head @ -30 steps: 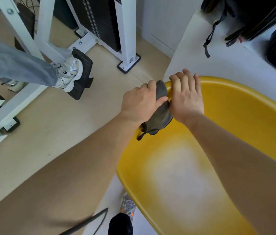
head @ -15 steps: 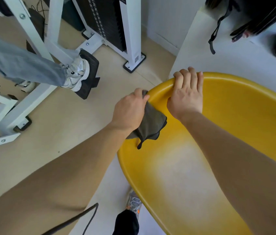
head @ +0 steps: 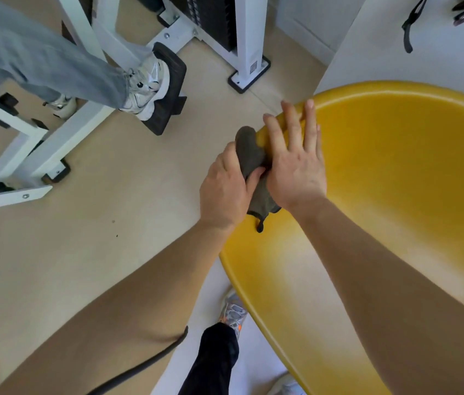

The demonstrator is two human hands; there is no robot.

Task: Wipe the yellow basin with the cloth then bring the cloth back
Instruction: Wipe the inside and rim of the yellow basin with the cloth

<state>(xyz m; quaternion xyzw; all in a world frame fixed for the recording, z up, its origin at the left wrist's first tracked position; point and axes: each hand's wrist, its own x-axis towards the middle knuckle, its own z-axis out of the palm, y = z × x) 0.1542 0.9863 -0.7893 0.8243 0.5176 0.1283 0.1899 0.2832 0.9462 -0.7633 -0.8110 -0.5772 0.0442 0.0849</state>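
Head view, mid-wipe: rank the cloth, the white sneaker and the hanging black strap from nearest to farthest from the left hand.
1. Cloth: in the grip of the left hand, against the rim of the yellow basin.
2. White sneaker: upper left, on the black footplate.
3. Black strap: far upper right, beyond the basin.

Basin (head: pixel 396 89) lying at the right, cloth (head: pixel 249 155) hanging over its left rim, left hand (head: pixel 225 192) gripping the cloth from outside, right hand (head: pixel 296 169) lying flat just beside it on the rim, sneaker (head: pixel 146 86) resting on a footplate (head: pixel 172 89) of the weight machine (head: pixel 248 38) behind left, wearer's shoe (head: pixel 232 312) showing beneath the basin's near edge.
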